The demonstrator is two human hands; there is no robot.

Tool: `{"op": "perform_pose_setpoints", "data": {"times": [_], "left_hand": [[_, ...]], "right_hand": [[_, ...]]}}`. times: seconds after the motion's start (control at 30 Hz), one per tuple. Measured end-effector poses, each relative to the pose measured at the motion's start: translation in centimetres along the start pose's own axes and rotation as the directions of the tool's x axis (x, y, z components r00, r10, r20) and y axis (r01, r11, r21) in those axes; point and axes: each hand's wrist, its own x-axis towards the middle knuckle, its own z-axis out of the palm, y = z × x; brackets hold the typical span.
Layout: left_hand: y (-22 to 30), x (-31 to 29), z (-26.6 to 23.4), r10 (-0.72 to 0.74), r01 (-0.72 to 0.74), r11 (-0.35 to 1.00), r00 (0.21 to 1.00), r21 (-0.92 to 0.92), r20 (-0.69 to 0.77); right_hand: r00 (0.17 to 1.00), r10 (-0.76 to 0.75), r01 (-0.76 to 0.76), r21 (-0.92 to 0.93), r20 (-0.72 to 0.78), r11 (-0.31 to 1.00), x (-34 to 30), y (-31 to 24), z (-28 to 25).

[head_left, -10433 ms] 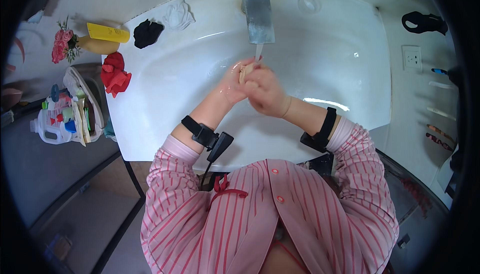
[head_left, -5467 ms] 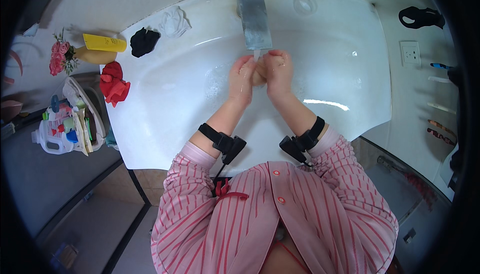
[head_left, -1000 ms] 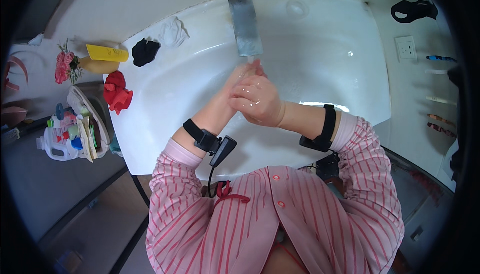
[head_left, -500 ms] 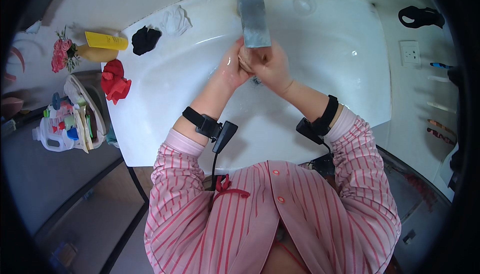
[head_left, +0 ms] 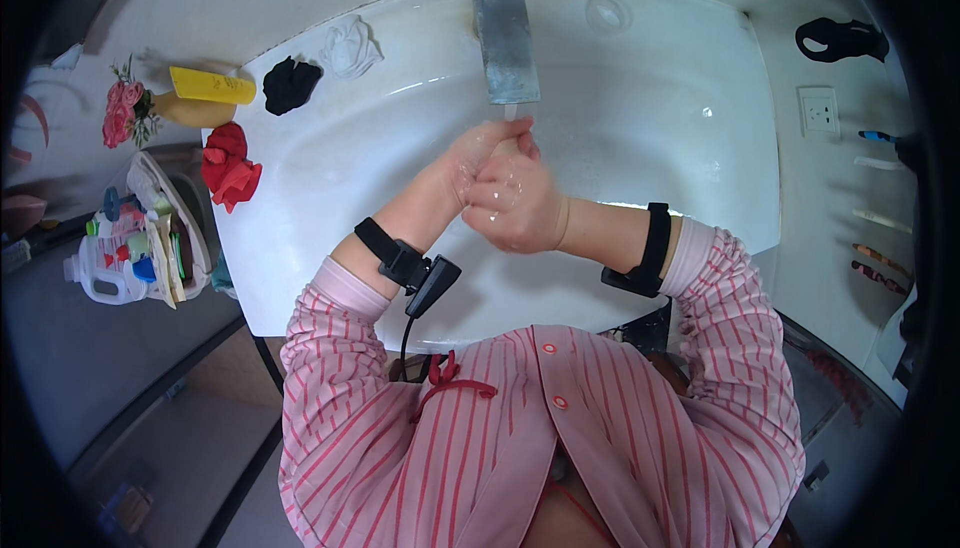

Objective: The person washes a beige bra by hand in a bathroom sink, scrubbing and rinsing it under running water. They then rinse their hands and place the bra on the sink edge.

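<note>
Under the spout of the metal faucet [head_left: 508, 43] both my hands are wet and pressed together. My left hand [head_left: 478, 153] reaches up from the lower left, its fingers bent around near the falling water [head_left: 511, 112]. Against its palm lies my right hand [head_left: 517, 203], closed like a fist with its knuckles upward and wet drops on it. A small beige patch shows between the hands; I cannot tell whether it is skin or a held thing. Both are over the white basin [head_left: 660, 148].
On the basin's left rim lie a white cloth [head_left: 351, 48], a black cloth [head_left: 291, 85] and a red cloth [head_left: 231, 168]. Beyond them are a yellow tube [head_left: 212, 86], pink flowers [head_left: 122, 113] and a bin with bottles [head_left: 180, 218]. A wall socket [head_left: 820, 113] is at the right.
My hands have drawn back from beneath the spout, toward me. The right hand has turned and moved lower, now closed against the left palm. Falling water shows at the spout.
</note>
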Motion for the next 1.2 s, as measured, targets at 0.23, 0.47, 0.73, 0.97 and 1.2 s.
{"op": "perform_pose_setpoints", "data": {"times": [0.23,0.47,0.73,0.97,1.2], "left_hand": [[0.0,-1.4,1.4,-0.133,0.130,0.979,0.991,0.157,0.004],[-1.7,-1.7,0.5,-0.090,0.096,0.974,0.995,0.206,-0.040],[-1.6,-6.1,0.2,0.174,-0.228,0.947,0.956,-0.224,-0.238],[-3.1,-10.3,-3.0,0.515,-0.453,0.857,0.762,0.244,-0.392],[-7.1,-11.8,-2.5,0.738,-0.659,0.662,0.493,0.356,-0.461]], "right_hand": [[0.980,-0.114,0.099,0.094,0.165,0.991,0.5,-1.9,-0.6],[0.957,-0.152,0.114,0.164,0.246,0.980,0.3,-2.9,-0.4],[0.964,-0.073,0.048,0.101,0.256,0.994,6.0,-1.5,-4.4],[0.982,0.150,-0.089,-0.427,0.111,0.900,13.2,5.7,-6.9],[0.907,0.313,-0.373,0.191,0.283,0.908,4.7,0.3,-6.5]]}}
